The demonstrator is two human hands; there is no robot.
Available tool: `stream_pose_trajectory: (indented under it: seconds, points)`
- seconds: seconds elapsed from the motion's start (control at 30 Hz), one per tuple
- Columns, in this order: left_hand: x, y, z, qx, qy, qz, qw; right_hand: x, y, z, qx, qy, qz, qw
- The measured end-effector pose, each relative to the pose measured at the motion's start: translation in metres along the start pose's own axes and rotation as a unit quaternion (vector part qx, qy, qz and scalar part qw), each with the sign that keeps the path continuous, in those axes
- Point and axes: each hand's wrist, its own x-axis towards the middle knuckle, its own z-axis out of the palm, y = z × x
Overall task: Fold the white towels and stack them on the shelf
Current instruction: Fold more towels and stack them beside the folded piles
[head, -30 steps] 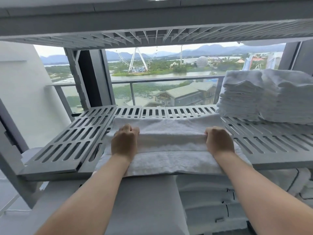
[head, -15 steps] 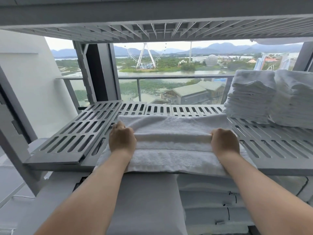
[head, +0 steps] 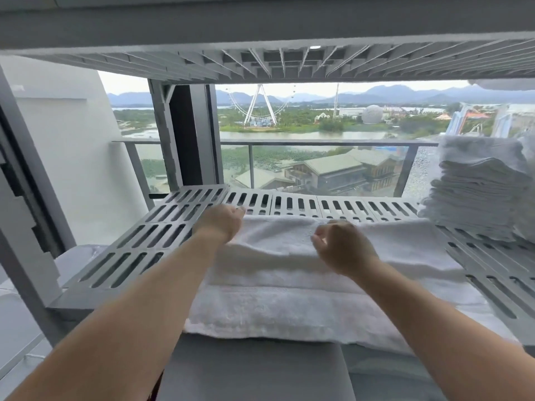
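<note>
One white towel, part-folded into a long band, lies flat on the grey slatted shelf. Its long axis runs left to right, and its near edge hangs a little over the shelf's front lip.

Two bare hands are over it.
- Left hand: at the towel's far left corner, back of hand up, fingers reaching toward the far edge. Grip cannot be told, as the fingertips are hidden.
- Right hand: above the towel's middle, near its far edge. Grip loose, fingers half curled, thumb apart, no cloth seen held.

One stack of folded towels stands at the shelf's right end, just beside the band's right end. Its layers are too fine to count. One sliver of a second stack shows at the right margin. One upper shelf runs overhead.

Judgement: folding is not finished. The band is much longer than the stack is wide, so a fold across the long axis seems due, then a shift rightward. The right hand is nearer the stack; the left hand is at the end farthest from it.
</note>
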Motion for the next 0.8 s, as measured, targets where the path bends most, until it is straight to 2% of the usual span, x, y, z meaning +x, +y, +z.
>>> stream_pose_trajectory:
  seconds: [0.07,0.2,0.3,0.43,0.57,0.7,0.8]
  points:
    - [0.022,-0.012,-0.004,0.007,0.03,0.001,1.0,0.024,-0.028,0.013,0.029,-0.014,-0.017,0.999]
    - [0.062,-0.023,-0.011,-0.05,-0.046,0.013,0.998,0.073,-0.072,0.043,0.037,-0.042,-0.047,0.997]
    - [0.082,-0.026,-0.013,-0.082,-0.043,0.035,0.995,0.093,-0.088,0.066,0.029,-0.049,-0.07,0.996]
    - [0.086,-0.041,0.004,-0.019,-0.038,0.068,0.997,0.095,-0.091,0.09,0.023,-0.07,-0.08,0.994]
    - [0.088,-0.031,0.003,0.118,0.005,0.105,0.987,0.101,-0.088,0.098,0.062,-0.105,-0.074,0.99]
    - [0.079,0.001,0.01,0.103,0.043,0.185,0.976,0.103,-0.08,0.094,0.114,-0.03,0.0,0.993]
    - [0.064,0.03,0.028,0.074,0.023,0.208,0.975,0.101,-0.042,0.07,0.041,-0.013,0.036,0.998]
